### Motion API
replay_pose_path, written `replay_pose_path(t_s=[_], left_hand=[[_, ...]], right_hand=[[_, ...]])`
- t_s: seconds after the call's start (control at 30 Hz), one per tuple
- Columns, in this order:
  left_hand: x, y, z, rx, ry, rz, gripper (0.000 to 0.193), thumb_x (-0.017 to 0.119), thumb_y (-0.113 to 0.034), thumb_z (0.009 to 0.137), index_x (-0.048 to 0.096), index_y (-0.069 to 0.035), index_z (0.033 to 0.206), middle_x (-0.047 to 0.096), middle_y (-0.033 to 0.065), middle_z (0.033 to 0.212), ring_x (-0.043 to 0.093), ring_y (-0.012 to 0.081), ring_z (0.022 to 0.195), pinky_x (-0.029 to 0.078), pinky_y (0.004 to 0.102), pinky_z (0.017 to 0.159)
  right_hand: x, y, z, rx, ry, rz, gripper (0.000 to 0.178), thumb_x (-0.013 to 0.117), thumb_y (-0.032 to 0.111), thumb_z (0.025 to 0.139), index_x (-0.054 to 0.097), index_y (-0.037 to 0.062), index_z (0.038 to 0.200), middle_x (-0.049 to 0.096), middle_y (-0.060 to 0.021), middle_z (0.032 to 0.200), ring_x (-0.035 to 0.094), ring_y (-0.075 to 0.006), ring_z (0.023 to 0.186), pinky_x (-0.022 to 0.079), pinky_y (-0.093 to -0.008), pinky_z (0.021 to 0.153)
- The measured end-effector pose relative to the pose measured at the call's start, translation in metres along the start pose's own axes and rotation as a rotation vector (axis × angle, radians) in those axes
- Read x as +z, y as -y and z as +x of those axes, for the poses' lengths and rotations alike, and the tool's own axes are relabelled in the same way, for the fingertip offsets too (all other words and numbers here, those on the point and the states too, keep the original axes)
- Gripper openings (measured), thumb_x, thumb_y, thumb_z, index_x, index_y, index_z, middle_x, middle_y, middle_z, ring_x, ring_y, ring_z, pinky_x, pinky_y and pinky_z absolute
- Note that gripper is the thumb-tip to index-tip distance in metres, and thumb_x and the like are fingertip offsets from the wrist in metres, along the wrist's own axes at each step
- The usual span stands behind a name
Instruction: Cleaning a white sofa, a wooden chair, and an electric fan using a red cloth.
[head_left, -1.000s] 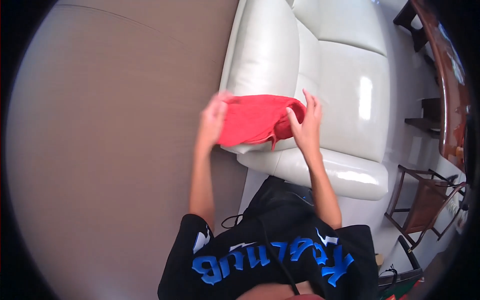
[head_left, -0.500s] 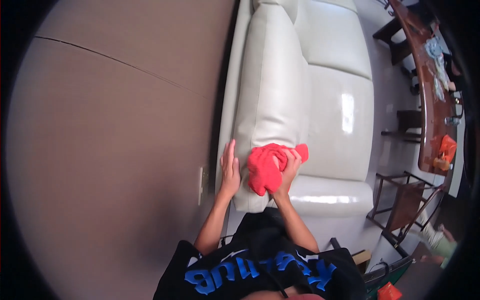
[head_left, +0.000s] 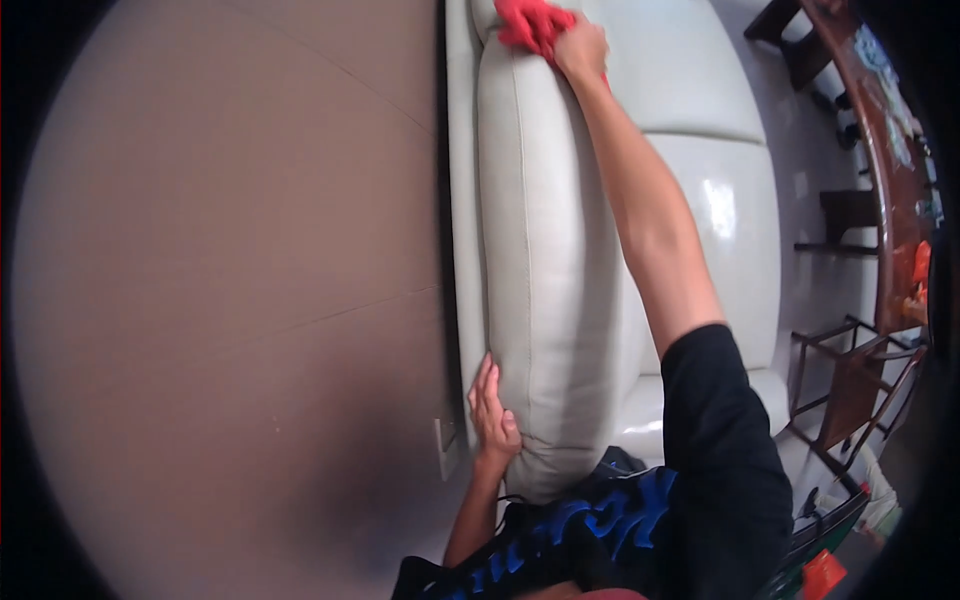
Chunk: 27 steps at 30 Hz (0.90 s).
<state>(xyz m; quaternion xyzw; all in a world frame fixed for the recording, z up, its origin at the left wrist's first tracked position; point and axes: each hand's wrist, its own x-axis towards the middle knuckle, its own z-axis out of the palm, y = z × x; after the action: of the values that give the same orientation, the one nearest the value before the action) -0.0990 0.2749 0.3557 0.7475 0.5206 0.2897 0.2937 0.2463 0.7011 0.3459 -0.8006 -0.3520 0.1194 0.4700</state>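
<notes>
A pale grey-white sofa (head_left: 690, 220) with a smooth, shiny surface runs away from me. Stretched far along its backrest (head_left: 548, 230), my right hand (head_left: 583, 48) grips a crumpled red cloth (head_left: 535, 25) and presses it on the top of the back cushion near the upper edge of the view. Some of the cloth hangs out beyond the fingers. My left hand (head_left: 493, 415) lies against the wall-side edge of the backrest at its near end, fingers extended, holding nothing.
A brown wall (head_left: 250, 220) stands along the left, with a white wall plate (head_left: 444, 448) low beside the sofa. A long dark wooden table (head_left: 888, 180) with clutter and orange bags is at the right. A wooden chair (head_left: 850, 395) stands near its end; part of another person shows behind it.
My right hand has slid the red cloth from the near end of the backrest far forward, straightening the arm. My left hand stays on the near wall-side edge.
</notes>
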Motion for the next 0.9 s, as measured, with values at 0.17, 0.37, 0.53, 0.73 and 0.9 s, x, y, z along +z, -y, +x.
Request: replay_pose_path(t_s=[0.17, 0.37, 0.53, 0.73, 0.9], left_hand=[[0.002, -0.004, 0.001, -0.033, -0.002, 0.113, 0.062, 0.023, -0.042, 0.098, 0.036, 0.005, 0.136, 0.041, 0.0275, 0.140, 0.043, 0.0398, 0.127, 0.028, 0.0468, 0.105], [0.004, -0.006, 0.002, -0.016, -0.015, 0.160, 0.065, 0.019, -0.044, 0.098, 0.035, 0.006, 0.136, 0.040, 0.0276, 0.140, 0.041, 0.0396, 0.128, 0.027, 0.0465, 0.105], [0.005, -0.002, -0.008, 0.028, -0.059, 0.203, 0.069, 0.016, -0.047, 0.099, 0.033, 0.007, 0.137, 0.040, 0.0267, 0.140, 0.040, 0.0390, 0.129, 0.026, 0.0458, 0.106], [0.002, 0.004, -0.011, 0.018, -0.001, 0.151, 0.075, 0.019, -0.051, 0.096, 0.028, 0.008, 0.141, 0.038, 0.0270, 0.142, 0.037, 0.0370, 0.132, 0.024, 0.0438, 0.108], [-0.025, 0.002, 0.022, -0.196, 0.178, 0.016, 0.041, 0.035, -0.010, 0.093, 0.041, 0.006, 0.131, 0.047, 0.0177, 0.135, 0.049, 0.0285, 0.123, 0.041, 0.0393, 0.100]], right_hand=[[0.022, -0.032, 0.020, -0.060, 0.355, 0.431, 0.016, 0.055, 0.018, 0.087, 0.065, 0.0107, 0.097, 0.065, -0.0190, 0.099, 0.061, -0.0311, 0.094, 0.048, -0.0468, 0.076], [-0.073, -0.052, -0.089, -0.235, 0.142, 0.275, 0.032, 0.043, 0.014, 0.086, 0.064, 0.0047, 0.109, 0.064, -0.0240, 0.104, 0.057, -0.0446, 0.100, 0.045, -0.0480, 0.087], [-0.169, -0.135, -0.252, -0.116, 0.474, 0.321, 0.044, 0.055, 0.022, 0.093, 0.050, 0.0000, 0.131, 0.049, -0.0194, 0.138, 0.044, -0.0295, 0.130, 0.032, -0.0353, 0.108], [-0.273, -0.172, -0.438, 0.133, 0.574, 0.433, 0.063, 0.064, 0.026, 0.089, 0.038, 0.0041, 0.142, 0.039, -0.0138, 0.146, 0.035, -0.0279, 0.136, 0.026, -0.0365, 0.112], [-0.284, -0.174, -0.508, 0.307, 0.455, 0.648, 0.063, 0.065, 0.022, 0.090, 0.035, 0.0067, 0.144, 0.039, -0.0101, 0.145, 0.035, -0.0227, 0.135, 0.028, -0.0314, 0.110]])
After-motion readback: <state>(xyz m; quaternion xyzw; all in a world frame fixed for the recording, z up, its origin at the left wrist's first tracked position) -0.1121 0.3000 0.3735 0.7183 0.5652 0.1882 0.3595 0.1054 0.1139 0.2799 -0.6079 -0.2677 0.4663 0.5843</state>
